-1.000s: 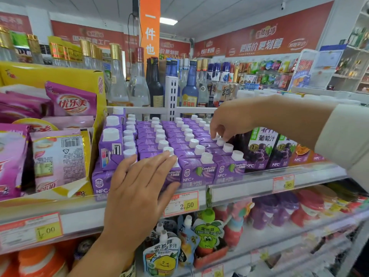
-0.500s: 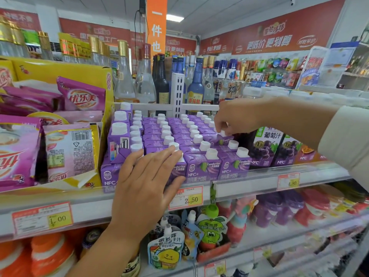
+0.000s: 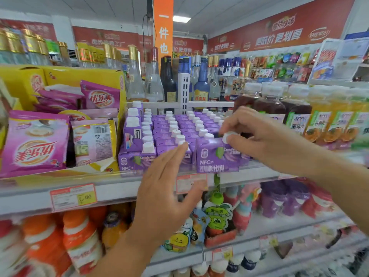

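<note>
Far left: pink sachets (image 3: 38, 144) in a yellow box (image 3: 22, 80), both cut off by the frame edge, print on the nearest sachet upside down. Next along, rows of purple cartons (image 3: 169, 126) on the shelf (image 3: 119, 194), white caps up, rear rows fading into blur. Below them, a price tag (image 3: 72, 196) too smeared to read.

In front of the rows, left hand (image 3: 165, 188) open, fingers straight and close together, tips up at the front cartons (touching or just short of them: cannot tell), hiding a couple of carton fronts.

Right of it, the held carton (image 3: 216, 154) at the shelf's front lip, nearer than its neighbours. Upright, white cap (image 3: 229, 136) pointing up at the top right corner, printed face toward the camera, small print blurred. Visible face a little wider than tall; depth hidden, so long axis not to be judged. Bottom edge level with the lip; resting or lifted, unclear.

Right hand (image 3: 265, 140) pinching that cap between thumb and curled fingers, half covering it, forearm cut by the right edge. Hands apart, carton between.

Far right: juice bottles (image 3: 323, 120), blurred.
</note>
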A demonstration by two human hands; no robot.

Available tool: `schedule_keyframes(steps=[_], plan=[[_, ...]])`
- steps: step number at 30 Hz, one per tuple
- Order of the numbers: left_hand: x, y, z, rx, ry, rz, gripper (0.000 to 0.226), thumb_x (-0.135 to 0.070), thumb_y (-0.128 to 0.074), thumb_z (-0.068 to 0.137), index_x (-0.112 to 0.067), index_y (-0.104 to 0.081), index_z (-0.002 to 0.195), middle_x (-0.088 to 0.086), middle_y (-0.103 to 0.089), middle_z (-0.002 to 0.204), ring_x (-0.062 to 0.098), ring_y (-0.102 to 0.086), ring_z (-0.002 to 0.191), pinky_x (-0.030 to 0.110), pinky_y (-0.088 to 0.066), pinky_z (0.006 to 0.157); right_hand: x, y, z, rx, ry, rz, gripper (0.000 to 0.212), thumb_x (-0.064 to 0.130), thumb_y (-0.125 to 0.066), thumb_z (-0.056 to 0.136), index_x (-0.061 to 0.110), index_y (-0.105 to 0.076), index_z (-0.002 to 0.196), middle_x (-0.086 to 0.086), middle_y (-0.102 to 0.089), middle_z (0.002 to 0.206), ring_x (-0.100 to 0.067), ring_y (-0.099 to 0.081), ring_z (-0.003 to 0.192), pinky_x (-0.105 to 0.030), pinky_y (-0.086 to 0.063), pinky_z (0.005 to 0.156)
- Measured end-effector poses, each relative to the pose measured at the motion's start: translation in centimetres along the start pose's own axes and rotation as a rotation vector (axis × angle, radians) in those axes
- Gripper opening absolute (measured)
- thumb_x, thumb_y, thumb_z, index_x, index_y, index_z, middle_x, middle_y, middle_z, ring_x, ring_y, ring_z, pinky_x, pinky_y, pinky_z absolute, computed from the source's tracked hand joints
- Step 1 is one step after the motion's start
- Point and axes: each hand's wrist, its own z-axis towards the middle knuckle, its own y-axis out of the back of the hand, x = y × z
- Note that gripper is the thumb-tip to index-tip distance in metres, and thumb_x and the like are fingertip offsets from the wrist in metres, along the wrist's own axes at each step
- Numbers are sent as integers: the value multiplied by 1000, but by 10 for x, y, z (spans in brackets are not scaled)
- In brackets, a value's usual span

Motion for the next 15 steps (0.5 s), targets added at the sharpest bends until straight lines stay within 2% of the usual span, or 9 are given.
schedule_keyframes(steps=[2,3,5,6,8,11,13,15], plan=[[-12,2,-20,147,224,-300,62,-59,-53,88,-44,-36,145,-43,-43,137,-17,-39,128,5,-31,103,1,-38,-23,-8,-50,143,9,28,-55,91,36,-58,93,14,-55,96,-7,-56,93,-20,-47,76],[-13,1,-31,195,334,-460,59,-54,-59,86,-45,-40,142,-41,-51,129,-15,-48,122,9,-39,99,0,-56,-32,-33,-80,212,9,27,-57,92,36,-59,92,15,-55,92,-6,-56,89,-18,-45,75],[-9,0,-50,215,544,-715,52,-38,-73,85,-37,-52,132,-24,-68,118,-1,-63,112,25,-53,94,0,-88,-51,-101,-165,382,5,33,-59,91,35,-62,95,20,-59,86,-2,-57,80,-13,-43,71],[-7,-1,-59,203,631,-780,49,-32,-76,83,-32,-56,127,-16,-71,115,6,-66,110,29,-55,91,0,-101,-60,-130,-214,493,14,38,-58,86,34,-63,99,22,-62,85,1,-58,77,-12,-44,70],[-3,-2,-74,186,728,-846,47,-29,-78,81,-24,-59,124,-7,-74,112,13,-68,107,32,-58,86,-2,-122,-78,-124,-297,701,32,38,-61,77,33,-64,109,21,-67,91,0,-63,83,-13,-47,72],[0,-1,-92,202,793,-891,49,-33,-78,79,-22,-60,122,-3,-75,111,14,-70,103,28,-57,80,0,-150,-97,-58,-357,867,51,26,-70,75,33,-58,124,12,-70,103,-12,-68,94,-23,-54,70],[1,1,-97,218,825,-901,49,-29,-69,75,-22,-60,122,-2,-75,110,16,-70,102,26,-57,79,0,-161,-102,-87,-404,913,57,20,-73,74,34,-57,127,3,-70,105,-19,-68,95,-29,-57,68],[3,2,-102,238,851,-926,50,-28,-65,76,-21,-58,125,-1,-75,111,18,-71,102,26,-57,78,-2,-167,-106,-99,-436,934,58,20,-73,74,34,-57,128,-1,-70,107,-21,-68,98,-35,-59,71]])
